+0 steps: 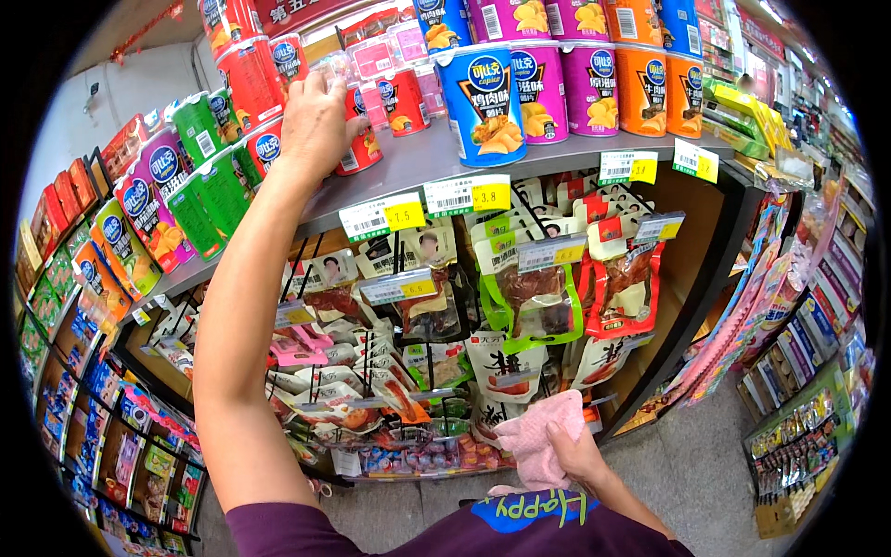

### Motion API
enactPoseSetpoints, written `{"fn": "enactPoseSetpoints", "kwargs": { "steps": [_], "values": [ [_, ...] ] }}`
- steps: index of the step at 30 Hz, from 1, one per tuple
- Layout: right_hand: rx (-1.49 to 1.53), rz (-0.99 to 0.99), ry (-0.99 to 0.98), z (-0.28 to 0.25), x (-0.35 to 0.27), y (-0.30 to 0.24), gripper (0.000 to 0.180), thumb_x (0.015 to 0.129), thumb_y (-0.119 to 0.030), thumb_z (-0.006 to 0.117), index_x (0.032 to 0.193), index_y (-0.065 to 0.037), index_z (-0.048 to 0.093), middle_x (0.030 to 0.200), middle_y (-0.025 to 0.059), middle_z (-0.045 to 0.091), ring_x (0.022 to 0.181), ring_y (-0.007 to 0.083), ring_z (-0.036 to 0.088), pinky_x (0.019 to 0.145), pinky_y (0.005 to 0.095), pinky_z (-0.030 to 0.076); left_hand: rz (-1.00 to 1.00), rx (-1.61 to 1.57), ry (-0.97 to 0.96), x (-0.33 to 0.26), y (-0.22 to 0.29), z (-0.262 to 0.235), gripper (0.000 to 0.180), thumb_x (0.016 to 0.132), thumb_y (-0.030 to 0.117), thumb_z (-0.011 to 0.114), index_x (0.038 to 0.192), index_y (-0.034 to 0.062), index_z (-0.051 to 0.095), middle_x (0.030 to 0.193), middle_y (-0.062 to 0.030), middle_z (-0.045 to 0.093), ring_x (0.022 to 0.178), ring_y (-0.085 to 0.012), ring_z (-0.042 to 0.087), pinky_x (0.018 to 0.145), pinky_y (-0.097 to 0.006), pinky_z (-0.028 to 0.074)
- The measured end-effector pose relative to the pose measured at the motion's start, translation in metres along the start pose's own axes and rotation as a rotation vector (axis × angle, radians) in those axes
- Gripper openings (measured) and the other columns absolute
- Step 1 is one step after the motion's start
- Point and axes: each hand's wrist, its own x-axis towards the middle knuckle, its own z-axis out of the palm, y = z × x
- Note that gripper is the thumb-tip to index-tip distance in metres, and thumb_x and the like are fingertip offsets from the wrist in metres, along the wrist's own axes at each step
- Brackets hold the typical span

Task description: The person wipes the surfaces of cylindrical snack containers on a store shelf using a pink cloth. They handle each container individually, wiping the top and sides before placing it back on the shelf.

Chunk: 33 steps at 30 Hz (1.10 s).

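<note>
My left hand [316, 121] is raised to the grey shelf [418, 162], its fingers closed around a red snack canister [360, 139] that stands among other canisters. Low by my waist, my right hand [575, 455] grips a crumpled pink cloth [543, 436] in front of the hanging snack bags. Most of the red canister is covered by my hand.
Blue [483, 102], purple [540, 93] and orange [642, 88] canisters line the shelf; green tubes [209, 176] stand to the left. Hanging snack bags [529, 306] fill pegs below. Yellow price tags [464, 195] edge the shelf. An aisle with more racks [798, 436] runs to the right.
</note>
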Motion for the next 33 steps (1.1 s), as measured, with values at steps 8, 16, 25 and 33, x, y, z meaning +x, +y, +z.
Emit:
{"fn": "enactPoseSetpoints", "kwargs": {
  "steps": [8,16,25,33],
  "values": [
    [0.027,0.012,0.074,-0.015,0.005,0.005,0.027,0.092,-0.015,0.053,0.113,0.002,0.055,0.101,0.0055,0.061,0.093,0.013,0.056,0.082,0.0296,0.046,0.094,0.167,-0.263,0.028,0.015,0.002,0.063,0.069,0.033,0.075,0.119,0.0003,0.055,0.117,-0.0203,0.055,0.113,-0.0367,0.049,0.091,-0.047,0.041],
    [0.078,0.048,0.143,-0.013,0.013,0.014,0.021,0.091,-0.015,0.055,0.104,0.001,0.059,0.094,0.0031,0.062,0.088,0.0112,0.057,0.077,0.0289,0.047,-0.052,0.005,-0.467,0.039,0.018,0.011,0.068,0.077,0.04,0.069,0.13,0.002,0.047,0.128,-0.0186,0.052,0.121,-0.033,0.047,0.094,-0.052,0.037],
    [0.081,0.074,0.12,-0.009,0.019,0.018,0.022,0.091,-0.013,0.056,0.107,0.002,0.058,0.096,0.0038,0.062,0.089,0.0124,0.057,0.079,0.0288,0.047,0.006,-0.102,-0.208,0.026,0.01,0.012,0.06,0.073,0.034,0.073,0.121,0.0032,0.056,0.113,-0.0159,0.056,0.112,-0.0327,0.049,0.092,-0.051,0.038],
    [0.067,0.081,0.108,-0.012,0.016,0.018,0.022,0.091,-0.014,0.055,0.107,0.002,0.058,0.096,0.0034,0.062,0.089,0.0117,0.057,0.078,0.0285,0.047,0.024,-0.129,-0.4,0.04,-0.004,-0.009,0.086,0.071,0.05,0.07,0.14,0.0062,0.041,0.139,-0.0246,0.041,0.132,-0.0384,0.036,0.108,-0.05,0.03]
  ]
}}
